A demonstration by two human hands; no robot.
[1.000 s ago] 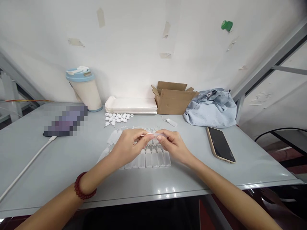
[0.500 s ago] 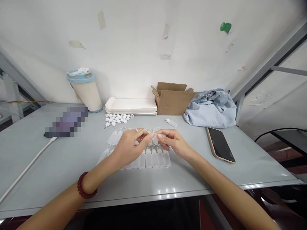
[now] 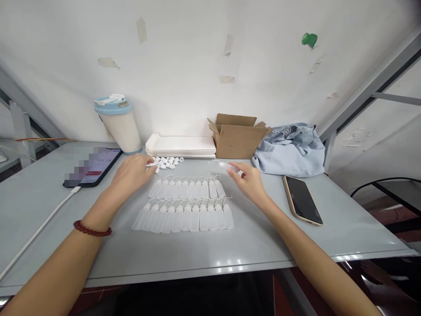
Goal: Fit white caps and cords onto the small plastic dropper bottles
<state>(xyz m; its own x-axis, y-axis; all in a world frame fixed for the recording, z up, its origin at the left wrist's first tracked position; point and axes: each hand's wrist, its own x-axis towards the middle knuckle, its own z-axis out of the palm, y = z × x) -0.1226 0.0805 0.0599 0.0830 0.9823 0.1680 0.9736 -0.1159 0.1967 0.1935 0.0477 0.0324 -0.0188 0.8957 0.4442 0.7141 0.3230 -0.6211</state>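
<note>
At the left edge of a small pile of white caps (image 3: 169, 163), my left hand (image 3: 133, 173) has its thumb and index finger closed around a cap, partly hidden by the fingers. My right hand (image 3: 249, 181) pinches a small translucent squeeze bottle (image 3: 229, 166) near the back of the table, its thin cord pointing left. Between and in front of my hands lie two rows of similar squeeze bottles, a back row (image 3: 186, 189) and a front row (image 3: 184, 218), each bottle with a thin white cord at its top.
Behind the caps lies a stack of white envelopes (image 3: 180, 147) beside an open cardboard box (image 3: 238, 140). Bundled pale blue cloth (image 3: 289, 151) and a phone (image 3: 303, 199) are at the right. A tumbler (image 3: 120, 127) and a phone (image 3: 95, 169) on a white cable (image 3: 39, 232) stand left.
My hands were together over the bottle rows and have moved apart. The left went to the cap pile, the right to the loose bottle at the back, now gripped. Both rows show.
</note>
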